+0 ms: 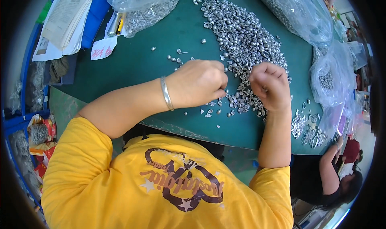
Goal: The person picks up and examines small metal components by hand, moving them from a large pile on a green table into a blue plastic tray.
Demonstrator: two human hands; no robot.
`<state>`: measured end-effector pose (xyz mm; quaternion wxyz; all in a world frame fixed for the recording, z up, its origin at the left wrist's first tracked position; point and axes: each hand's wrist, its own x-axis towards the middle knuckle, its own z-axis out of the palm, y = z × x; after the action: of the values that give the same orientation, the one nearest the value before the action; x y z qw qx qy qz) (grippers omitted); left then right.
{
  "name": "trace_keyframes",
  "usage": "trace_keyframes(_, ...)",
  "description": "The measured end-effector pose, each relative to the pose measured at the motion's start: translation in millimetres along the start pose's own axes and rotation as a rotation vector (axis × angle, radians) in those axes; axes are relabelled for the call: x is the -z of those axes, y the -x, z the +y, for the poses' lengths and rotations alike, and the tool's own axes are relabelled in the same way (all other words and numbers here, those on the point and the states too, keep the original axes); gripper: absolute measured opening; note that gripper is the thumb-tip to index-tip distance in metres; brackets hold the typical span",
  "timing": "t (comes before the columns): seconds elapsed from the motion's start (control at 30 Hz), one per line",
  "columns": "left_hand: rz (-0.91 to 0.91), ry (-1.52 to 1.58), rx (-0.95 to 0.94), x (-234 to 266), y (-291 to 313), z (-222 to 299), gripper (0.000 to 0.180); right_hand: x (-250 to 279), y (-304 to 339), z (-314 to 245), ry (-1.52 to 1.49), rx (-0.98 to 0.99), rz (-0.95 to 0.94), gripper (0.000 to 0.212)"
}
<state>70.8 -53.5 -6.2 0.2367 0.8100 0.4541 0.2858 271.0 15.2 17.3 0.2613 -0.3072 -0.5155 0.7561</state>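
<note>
A heap of small silver metal pieces, cup-shaped or domed [249, 38], spreads over the green tabletop [132, 62]. My left hand [199, 82], with a silver bangle [166, 93] on its wrist, is closed just left of the heap. Its fingertips point down and inward, and what they pinch, if anything, is hidden. My right hand [271, 86] is held over the heap's near right part, fingers curled in toward the palm. Whether a small piece sits in it cannot be made out. Loose silver pieces [173, 58] lie beyond my left hand; others are scattered between and below both hands.
Clear plastic bags of metal parts [150, 11] stand at the far left, with more bags [331, 78] along the right. Papers [66, 21] and a blue tray [94, 17] lie far left. Small silver parts [309, 128] sit near the right edge. Another person [327, 176] is at lower right.
</note>
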Motion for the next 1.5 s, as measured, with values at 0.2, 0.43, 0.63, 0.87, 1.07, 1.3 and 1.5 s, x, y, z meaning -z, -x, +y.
trace_keyframes(0.2, -0.006, -0.123, -0.002, -4.2, 2.4, 2.0, 0.009, -21.4, 7.9, 4.6, 1.310, 0.278, -0.127, 0.010)
trace_keyframes(0.43, 0.067, 1.420, 0.456, 28.9, -8.1, -14.7, 0.013, -20.0, 5.4, 4.0, 0.734, 0.001, 0.011, 0.007)
trace_keyframes(0.63, 0.089, 0.661, 0.298, 27.7, -10.9, -2.2, 0.012, -3.3, 6.8, -4.4, 0.599, 0.014, -0.016, 0.010)
trace_keyframes(0.87, -0.060, -0.036, -0.047, 5.6, 8.7, -1.5, 0.009, -22.2, 2.6, 10.2, 1.189, 0.216, -0.137, 0.010)
trace_keyframes(1.07, -0.142, 0.497, 0.341, 22.8, -8.4, 3.5, 0.008, -1.5, 5.3, -0.5, 0.022, 0.009, -0.022, 0.008)
trace_keyframes(1.3, -0.020, 0.202, 0.100, 22.5, -4.2, -4.1, 0.008, -22.3, 7.2, -4.4, 0.892, 0.098, -0.113, 0.009)
trace_keyframes(1.5, -0.083, 0.029, 0.017, 15.4, 1.1, -5.4, 0.009, -20.6, 3.4, 10.1, 1.202, 0.338, -0.086, 0.011)
